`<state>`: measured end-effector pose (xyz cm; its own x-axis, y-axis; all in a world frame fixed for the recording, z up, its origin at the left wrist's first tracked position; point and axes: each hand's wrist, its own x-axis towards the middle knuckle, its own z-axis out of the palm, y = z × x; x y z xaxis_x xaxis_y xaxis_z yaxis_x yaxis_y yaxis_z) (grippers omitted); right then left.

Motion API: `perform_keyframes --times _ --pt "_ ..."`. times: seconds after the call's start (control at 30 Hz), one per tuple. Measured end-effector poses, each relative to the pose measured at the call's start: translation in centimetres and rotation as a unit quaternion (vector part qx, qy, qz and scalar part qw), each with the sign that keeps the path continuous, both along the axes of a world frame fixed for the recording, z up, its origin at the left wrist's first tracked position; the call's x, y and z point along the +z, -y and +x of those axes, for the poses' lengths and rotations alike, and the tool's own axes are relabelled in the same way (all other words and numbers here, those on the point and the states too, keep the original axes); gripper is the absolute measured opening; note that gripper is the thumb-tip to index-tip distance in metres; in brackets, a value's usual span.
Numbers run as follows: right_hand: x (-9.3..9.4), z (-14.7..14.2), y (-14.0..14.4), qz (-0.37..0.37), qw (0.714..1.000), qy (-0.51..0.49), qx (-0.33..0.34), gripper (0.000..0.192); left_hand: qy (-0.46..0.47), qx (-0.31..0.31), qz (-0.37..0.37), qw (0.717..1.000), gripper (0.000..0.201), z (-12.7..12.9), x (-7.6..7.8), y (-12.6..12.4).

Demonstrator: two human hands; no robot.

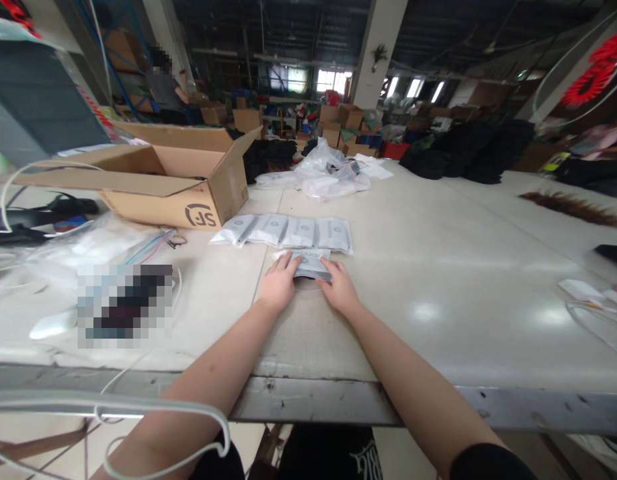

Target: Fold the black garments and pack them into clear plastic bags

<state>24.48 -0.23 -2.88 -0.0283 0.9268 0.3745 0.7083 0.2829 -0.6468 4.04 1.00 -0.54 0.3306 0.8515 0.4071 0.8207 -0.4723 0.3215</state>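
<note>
Right now both hands rest flat on a small grey packet (pixel 309 264) lying on the pale desk (pixel 438 280), a little in from its near edge. The left hand (pixel 278 283) covers the packet's left end with fingers spread and laid on top; the right hand (pixel 339 287) presses its right end the same way. Neither grip is closed around anything: the palms are open and bear down on the packet. Just beyond it, on the far side, a row of similar flat grey packets (pixel 288 232) lies overlapping side by side. To the far left stands an open cardboard box (pixel 188 177) with its flaps out. Farther off, near the middle of the desk, sits a heap of clear plastic bags (pixel 328 172). White cables (pixel 138 413) hang at the near left
</note>
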Motion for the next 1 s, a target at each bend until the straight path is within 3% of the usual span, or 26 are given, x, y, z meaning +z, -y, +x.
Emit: perform_keyframes --times 0.47,0.63,0.77,0.9,1.0 --pt "-0.4 0.2 -0.7 -0.025 0.999 -0.023 -0.016 0.067 0.105 -0.034 -0.026 0.994 0.072 0.0 -0.5 -1.1" --pt "-0.8 0.4 -1.1 -0.030 0.999 -0.023 -0.006 0.067 0.178 0.035 -0.021 0.983 0.079 -0.5 -1.1 -2.1" --pt "-0.9 0.5 -1.2 -0.019 0.999 -0.028 0.000 0.065 0.271 0.096 -0.054 0.956 0.074 -0.8 -1.1 -2.3" --pt "-0.6 0.6 -1.0 -0.016 0.999 -0.029 0.012 0.063 0.349 0.123 -0.061 0.927 0.077 -1.0 -1.0 -2.4" --pt "-0.1 0.6 -0.7 -0.021 0.999 -0.030 0.017 0.059 0.362 0.130 -0.051 0.922 0.069 -1.1 -1.2 -2.7"
